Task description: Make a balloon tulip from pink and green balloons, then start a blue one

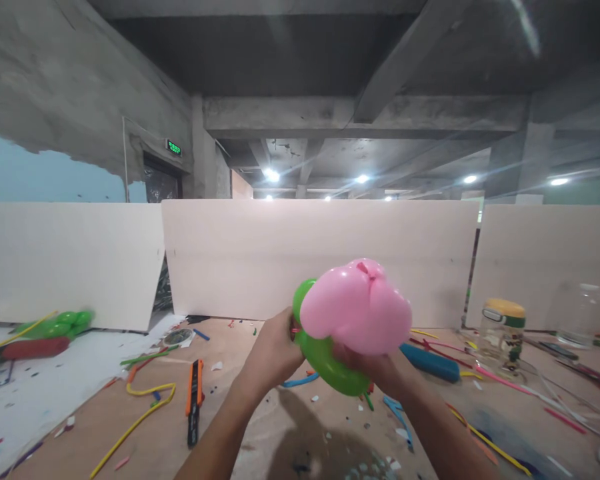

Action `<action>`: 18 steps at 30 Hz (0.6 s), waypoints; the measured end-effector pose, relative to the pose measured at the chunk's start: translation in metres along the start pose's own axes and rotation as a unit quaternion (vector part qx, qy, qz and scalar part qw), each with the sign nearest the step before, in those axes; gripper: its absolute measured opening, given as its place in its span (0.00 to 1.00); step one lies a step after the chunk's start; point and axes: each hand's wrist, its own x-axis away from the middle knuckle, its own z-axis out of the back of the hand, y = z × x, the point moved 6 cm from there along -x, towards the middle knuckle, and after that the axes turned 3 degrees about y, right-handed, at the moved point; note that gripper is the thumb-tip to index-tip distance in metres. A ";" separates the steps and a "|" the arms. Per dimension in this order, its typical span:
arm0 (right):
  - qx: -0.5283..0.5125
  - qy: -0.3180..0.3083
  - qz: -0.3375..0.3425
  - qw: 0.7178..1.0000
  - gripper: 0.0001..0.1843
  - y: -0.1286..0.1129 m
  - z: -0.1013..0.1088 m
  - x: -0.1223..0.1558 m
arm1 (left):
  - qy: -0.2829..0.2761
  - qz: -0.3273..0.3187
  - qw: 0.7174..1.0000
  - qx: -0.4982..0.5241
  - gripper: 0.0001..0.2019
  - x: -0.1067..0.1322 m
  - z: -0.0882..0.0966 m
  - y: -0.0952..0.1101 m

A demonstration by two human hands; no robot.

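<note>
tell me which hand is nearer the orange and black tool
Left. The left hand is raised to the right of the tool; the right hand, beside the pink balloon, is farther right.

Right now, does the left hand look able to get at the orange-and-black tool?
Probably yes: the orange-and-black tool lies to its left with nothing seen covering it, though the left hand seems to grip the green balloon and would likely have to let go first.

The upper balloon (357,313) is pink, the lower balloon (330,367) green — the slim tool (194,403) orange and black.
</note>
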 end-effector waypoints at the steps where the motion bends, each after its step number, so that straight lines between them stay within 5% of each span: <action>1: -0.010 -0.017 -0.011 1.000 0.13 0.000 -0.003 -0.002 | 0.003 -0.001 1.000 0.015 0.11 0.000 0.000 -0.003; 8: -0.171 -0.023 -0.083 0.981 0.26 0.032 -0.002 -0.010 | -0.127 0.037 0.968 0.212 0.10 -0.002 -0.005 -0.008; 13: -0.224 -0.038 -0.094 0.969 0.32 0.044 -0.010 -0.007 | -0.132 0.025 0.966 0.220 0.09 -0.001 -0.005 0.000; 18: -0.197 0.027 -0.085 0.976 0.38 0.055 0.000 -0.013 | -0.093 0.035 0.978 0.184 0.11 -0.004 -0.005 -0.006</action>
